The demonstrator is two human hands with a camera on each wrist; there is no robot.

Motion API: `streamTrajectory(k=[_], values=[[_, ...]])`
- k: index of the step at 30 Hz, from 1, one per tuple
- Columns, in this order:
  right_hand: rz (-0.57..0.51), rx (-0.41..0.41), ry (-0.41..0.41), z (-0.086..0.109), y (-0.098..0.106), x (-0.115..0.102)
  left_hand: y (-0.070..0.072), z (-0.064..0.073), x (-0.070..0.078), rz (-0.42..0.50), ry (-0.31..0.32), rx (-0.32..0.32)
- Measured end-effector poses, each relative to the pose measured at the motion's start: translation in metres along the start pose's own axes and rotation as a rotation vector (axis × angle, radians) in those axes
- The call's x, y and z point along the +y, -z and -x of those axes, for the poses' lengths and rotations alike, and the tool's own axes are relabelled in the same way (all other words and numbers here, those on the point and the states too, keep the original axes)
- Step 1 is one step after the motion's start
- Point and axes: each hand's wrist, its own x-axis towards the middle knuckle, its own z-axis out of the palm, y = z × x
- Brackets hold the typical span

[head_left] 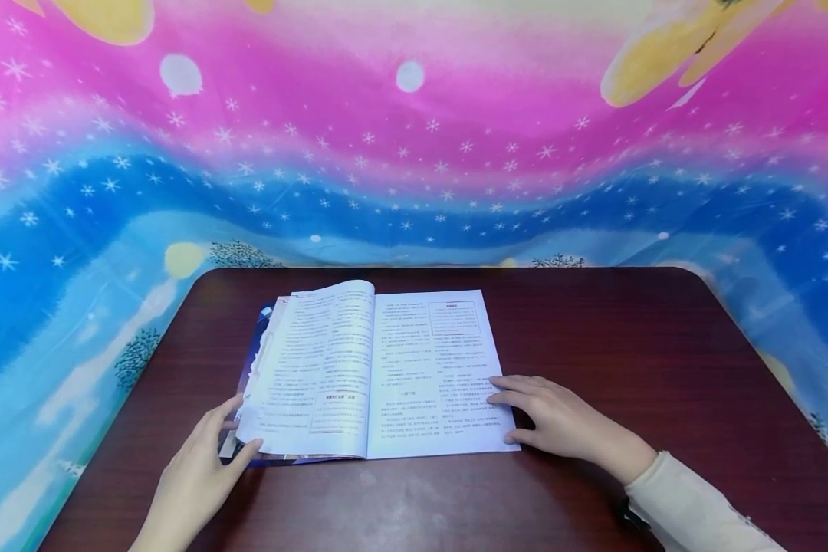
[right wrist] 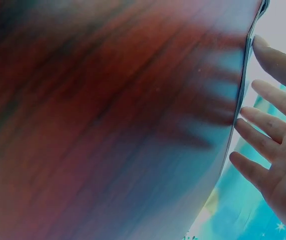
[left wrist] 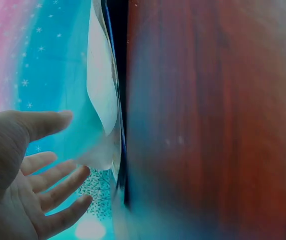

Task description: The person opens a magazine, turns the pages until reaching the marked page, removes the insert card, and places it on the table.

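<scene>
An open magazine (head_left: 421, 368) lies on the dark wooden table, its printed pages facing up. The left page (head_left: 303, 360) bulges near the spine, and a blue cover edge shows beneath it. At the lower left corner is my left hand (head_left: 200, 464), thumb on the page's edge and fingers at its outer side. In the left wrist view the left hand's fingers (left wrist: 65, 185) are spread and relaxed. My right hand (head_left: 566, 418) rests with fingertips on the right page's outer edge. Its fingers (right wrist: 263, 140) look extended in the right wrist view.
The brown table (head_left: 628, 330) has rounded far corners. Behind it and along both sides hangs a pink and blue cloth (head_left: 414, 169) with snowflakes. A light sleeve (head_left: 697, 506) covers my right forearm, with a dark band (head_left: 636, 515) at the wrist.
</scene>
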Motion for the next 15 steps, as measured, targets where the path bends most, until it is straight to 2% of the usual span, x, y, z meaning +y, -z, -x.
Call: streamTrajectory(k=[4, 10, 15], values=[[-0.001, 0.003, -0.002, -0.0005, -0.0005, 0.0006, -0.0017, 0.0015, -0.0039, -0.03, -0.041, 0.016], [0.0, -0.003, -0.009, -0.0002, -0.0006, 0.0003, -0.0004, 0.0004, -0.0089, -0.09, -0.106, -0.002], [-0.001, -0.017, -0.015, -0.0001, 0.0016, -0.0004, 0.0002, -0.0049, -0.0108, -0.111, -0.193, -0.016]])
